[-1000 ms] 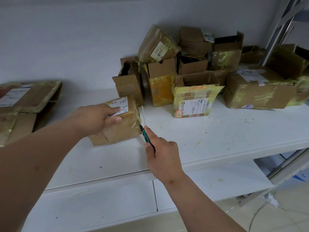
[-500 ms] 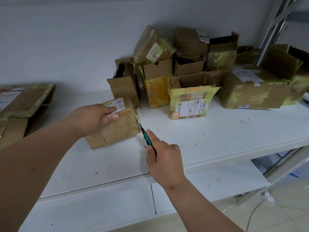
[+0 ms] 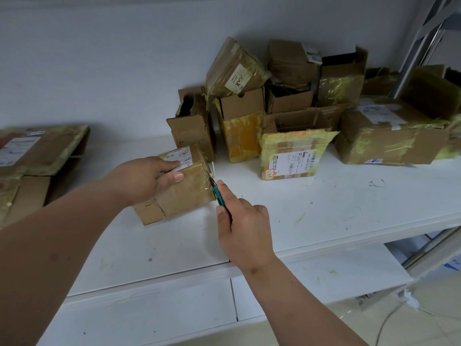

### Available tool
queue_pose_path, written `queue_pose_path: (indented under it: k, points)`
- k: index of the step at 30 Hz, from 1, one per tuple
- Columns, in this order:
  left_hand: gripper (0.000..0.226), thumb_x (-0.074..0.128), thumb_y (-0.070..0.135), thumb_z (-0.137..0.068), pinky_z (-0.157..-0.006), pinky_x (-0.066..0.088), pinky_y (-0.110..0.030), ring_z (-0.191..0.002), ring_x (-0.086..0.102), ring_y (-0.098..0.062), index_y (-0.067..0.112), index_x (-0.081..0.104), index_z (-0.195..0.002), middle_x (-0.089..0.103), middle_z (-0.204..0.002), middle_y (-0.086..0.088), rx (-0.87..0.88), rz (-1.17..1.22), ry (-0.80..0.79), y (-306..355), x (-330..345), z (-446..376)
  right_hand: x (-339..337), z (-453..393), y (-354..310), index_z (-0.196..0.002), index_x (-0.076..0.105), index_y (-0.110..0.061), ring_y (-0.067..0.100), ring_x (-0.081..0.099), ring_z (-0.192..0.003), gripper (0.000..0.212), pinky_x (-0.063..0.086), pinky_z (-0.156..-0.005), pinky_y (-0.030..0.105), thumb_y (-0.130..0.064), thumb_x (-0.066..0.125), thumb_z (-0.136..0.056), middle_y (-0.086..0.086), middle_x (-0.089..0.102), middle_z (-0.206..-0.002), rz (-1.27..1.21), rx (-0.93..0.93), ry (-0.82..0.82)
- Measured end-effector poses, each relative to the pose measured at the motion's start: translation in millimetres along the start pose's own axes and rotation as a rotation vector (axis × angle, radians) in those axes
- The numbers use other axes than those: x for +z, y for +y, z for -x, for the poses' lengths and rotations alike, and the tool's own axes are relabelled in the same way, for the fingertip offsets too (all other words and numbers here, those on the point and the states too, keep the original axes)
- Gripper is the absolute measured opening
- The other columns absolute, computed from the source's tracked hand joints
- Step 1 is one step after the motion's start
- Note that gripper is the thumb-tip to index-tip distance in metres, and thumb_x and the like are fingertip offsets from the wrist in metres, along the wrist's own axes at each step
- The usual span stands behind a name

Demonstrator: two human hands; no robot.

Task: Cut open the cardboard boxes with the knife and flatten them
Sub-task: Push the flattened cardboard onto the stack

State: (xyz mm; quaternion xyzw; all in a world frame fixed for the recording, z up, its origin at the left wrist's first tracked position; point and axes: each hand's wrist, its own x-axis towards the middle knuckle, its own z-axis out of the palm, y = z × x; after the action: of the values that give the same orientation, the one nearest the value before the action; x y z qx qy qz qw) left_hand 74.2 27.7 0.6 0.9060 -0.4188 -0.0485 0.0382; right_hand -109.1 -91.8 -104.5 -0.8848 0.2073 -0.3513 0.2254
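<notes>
A small taped cardboard box (image 3: 185,193) with a white label lies on the white shelf (image 3: 324,211). My left hand (image 3: 147,178) grips its top from the left, thumb on the front face. My right hand (image 3: 243,228) holds a green-handled knife (image 3: 219,194), forefinger stretched along the handle. The blade tip sits against the box's right end, at the taped edge.
A pile of several opened and taped boxes (image 3: 294,106) fills the back right of the shelf. Flattened cardboard (image 3: 32,156) is stacked at the far left. A metal rack upright (image 3: 424,33) stands at the right. A lower shelf (image 3: 174,310) lies below the front edge.
The knife and my right hand stayed at the box's right end with only a slight shift. My left hand kept its grip on the box.
</notes>
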Motion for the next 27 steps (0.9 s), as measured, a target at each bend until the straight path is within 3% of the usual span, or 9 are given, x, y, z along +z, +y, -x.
queue_pose_path:
  k: [6,11,20,27]
  points:
    - [0.074,0.025,0.071,-0.081,-0.105,0.039,-0.035,-0.131,0.045,-0.019,0.038,0.045,-0.143,0.048,-0.146,0.004,-0.003,0.016,0.005,-1,-1,-1,2,-1,-3,-0.144,0.050,-0.024,0.021,0.049,-0.056,0.052,0.043,-0.065,0.037,-0.031,0.034,-0.094,-0.003,0.059,-0.066,0.019,-0.024,0.046]
    - [0.055,0.037,0.059,-0.095,-0.103,0.036,-0.031,-0.133,0.043,-0.019,0.036,0.045,-0.144,0.046,-0.148,0.004,-0.012,0.021,0.040,0,-1,-2,4,-2,-6,-0.147,0.045,-0.027,0.020,0.052,-0.061,0.054,0.044,-0.067,0.037,-0.031,0.032,-0.094,-0.003,0.060,-0.071,0.000,0.003,0.042]
    - [0.057,0.037,0.061,-0.093,-0.101,0.037,-0.030,-0.132,0.045,-0.018,0.037,0.045,-0.144,0.047,-0.146,0.005,-0.013,0.031,0.027,1,-1,2,9,2,0,-0.147,0.043,-0.031,0.018,0.053,-0.065,0.053,0.048,-0.071,0.041,-0.031,0.036,-0.095,-0.006,0.062,-0.077,-0.102,0.028,0.035]
    - [0.055,0.039,0.060,-0.094,-0.101,0.037,-0.030,-0.131,0.045,-0.017,0.038,0.044,-0.144,0.047,-0.146,0.006,-0.023,0.036,0.031,1,-1,3,6,6,7,-0.143,0.051,-0.023,0.009,0.037,-0.059,0.051,0.051,-0.067,0.040,-0.031,0.038,-0.095,-0.011,0.053,-0.070,-0.168,0.065,0.064]
